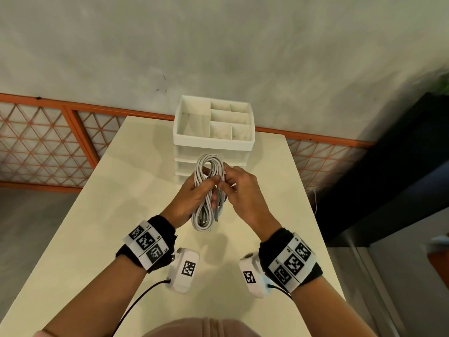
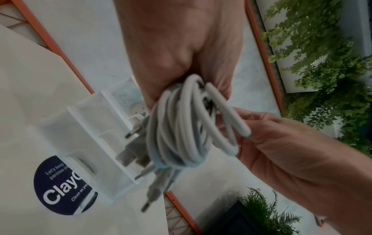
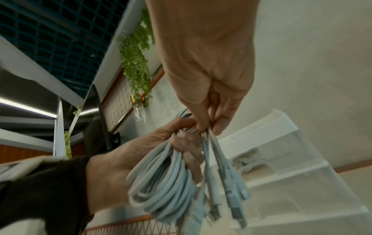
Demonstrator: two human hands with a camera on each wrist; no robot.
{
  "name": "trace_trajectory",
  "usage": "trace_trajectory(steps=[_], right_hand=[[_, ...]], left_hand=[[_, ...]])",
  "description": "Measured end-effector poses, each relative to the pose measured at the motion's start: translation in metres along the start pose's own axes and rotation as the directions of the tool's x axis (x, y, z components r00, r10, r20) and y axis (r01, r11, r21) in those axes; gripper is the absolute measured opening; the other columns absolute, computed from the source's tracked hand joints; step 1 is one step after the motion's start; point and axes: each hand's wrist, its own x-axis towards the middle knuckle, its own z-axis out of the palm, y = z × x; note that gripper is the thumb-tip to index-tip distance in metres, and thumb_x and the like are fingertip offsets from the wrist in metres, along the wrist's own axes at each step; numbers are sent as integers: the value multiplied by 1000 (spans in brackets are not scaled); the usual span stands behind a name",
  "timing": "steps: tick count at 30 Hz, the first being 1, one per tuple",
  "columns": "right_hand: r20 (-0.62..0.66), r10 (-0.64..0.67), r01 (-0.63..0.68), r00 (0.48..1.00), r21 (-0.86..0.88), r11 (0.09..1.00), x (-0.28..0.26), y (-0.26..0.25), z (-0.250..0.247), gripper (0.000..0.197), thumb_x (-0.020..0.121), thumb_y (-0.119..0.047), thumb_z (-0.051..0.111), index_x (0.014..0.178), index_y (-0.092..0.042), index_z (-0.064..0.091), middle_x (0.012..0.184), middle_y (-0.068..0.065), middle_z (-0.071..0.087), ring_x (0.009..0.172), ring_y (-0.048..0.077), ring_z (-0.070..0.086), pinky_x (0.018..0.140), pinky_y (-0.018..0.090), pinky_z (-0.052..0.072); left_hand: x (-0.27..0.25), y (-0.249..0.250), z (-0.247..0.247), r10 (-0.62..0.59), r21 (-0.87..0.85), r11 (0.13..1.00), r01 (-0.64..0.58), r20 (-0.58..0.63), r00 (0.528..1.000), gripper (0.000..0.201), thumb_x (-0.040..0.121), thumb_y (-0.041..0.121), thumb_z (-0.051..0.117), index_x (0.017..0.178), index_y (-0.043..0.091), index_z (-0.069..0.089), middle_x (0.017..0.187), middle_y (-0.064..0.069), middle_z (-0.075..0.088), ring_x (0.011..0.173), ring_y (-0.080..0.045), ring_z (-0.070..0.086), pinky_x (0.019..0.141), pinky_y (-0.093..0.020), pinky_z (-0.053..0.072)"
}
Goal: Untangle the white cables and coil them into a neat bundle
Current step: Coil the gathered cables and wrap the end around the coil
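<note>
Both hands hold the coiled white rubber-sheathed cables (image 1: 208, 190) above the cream table's (image 1: 97, 239) middle, left hand (image 1: 188, 199) wrapped round the loops, right hand (image 1: 240, 190) pinching the strands, and a loosened pinch would likely spring the coil apart.

It looks like an office or a shared workspace with a pantry. A plain cream table (image 1: 102, 239) stands against a grey plastered wall (image 1: 218, 45), and an orange-framed lattice panel (image 1: 43, 147) runs along the wall behind the table. On the table stands a white drawer organiser (image 1: 213, 142), and beside it lies a round dark sticker (image 2: 60, 187) about keeping pantries clean. Trailing green plants (image 3: 136, 60) hang near a dark grid ceiling (image 3: 50, 31) with strip lights.
</note>
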Motion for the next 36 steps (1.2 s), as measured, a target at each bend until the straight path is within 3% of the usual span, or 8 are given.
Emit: trace_trajectory(steps=[3, 8, 15, 19, 22, 25, 28, 36], right_hand=[[-67, -32, 27, 997, -68, 997, 0, -6, 1, 29, 88, -3, 54, 114, -11, 63, 81, 2, 56, 73, 17, 54, 69, 12, 41], [-35, 19, -15, 999, 108, 994, 1, -9, -1, 39, 86, 1, 52, 120, -16, 62, 87, 15, 62, 80, 27, 64, 78, 39, 55], [-54, 5, -2, 999, 60, 998, 5, -7, 4, 52, 87, 4, 50, 135, -17, 50, 92, 9, 56, 83, 20, 62, 78, 18, 52], [14, 17, -18, 1000, 97, 995, 2, -5, 1, 49, 86, -2, 56, 132, -18, 53, 92, 7, 63, 73, 2, 60, 65, -1, 41], [79, -1, -11, 997, 144, 990, 4, -1, -7, 35, 91, -8, 53, 124, -16, 61, 79, 1, 68, 70, -3, 64, 66, 6, 44], [109, 58, -81, 992, 221, 972, 6, 6, -16, 37, 94, -27, 53, 131, -23, 56, 97, -2, 73, 88, 3, 69, 84, 20, 51], [215, 233, -308, 948, 446, 841, 1, 3, -10, 75, 80, -49, 65, 144, -27, 33, 116, 2, 67, 104, 10, 66, 91, 26, 51], [562, 188, -491, 805, 454, 744, -5, 0, -8, 51, 77, -10, 75, 124, -15, 55, 116, 0, 67, 110, 6, 63, 98, 28, 50]], left_hand=[[2, 1, 1, 10, -46, 999, -10, 17, 1000, 17, 98, 20, 47, 91, 10, 60, 64, -7, 59, 57, -20, 57, 56, -32, 53], [5, 0, 3, -5, -104, 995, 8, 33, 999, 23, 98, 21, 47, 113, 7, 58, 92, -10, 63, 87, -19, 63, 81, -34, 54], [6, 3, 1, -92, -169, 981, 98, 43, 995, 22, 99, 25, 45, 99, 11, 62, 79, -10, 61, 75, -25, 61, 84, -51, 50], [5, 3, 0, -56, -79, 995, 57, 21, 998, 25, 99, 25, 44, 93, 8, 61, 72, -12, 61, 66, -21, 60, 70, -38, 51], [2, 4, -1, 27, 74, 997, -27, 2, 1000, 28, 101, 24, 40, 85, 7, 56, 63, -5, 59, 56, -13, 57, 57, -24, 48], [1, 3, 1, 73, 54, 996, -73, -16, 997, 24, 100, 27, 43, 89, 8, 53, 65, -10, 55, 52, -13, 55, 53, -22, 46], [5, 2, 9, 73, -146, 987, -73, 0, 997, 23, 97, 27, 48, 103, 6, 55, 79, -19, 62, 72, -24, 66, 68, -33, 55], [7, 9, 5, 8, -232, 972, 33, 170, 985, 24, 86, 27, 61, 102, 8, 63, 75, -2, 61, 73, -15, 65, 69, -26, 55]])
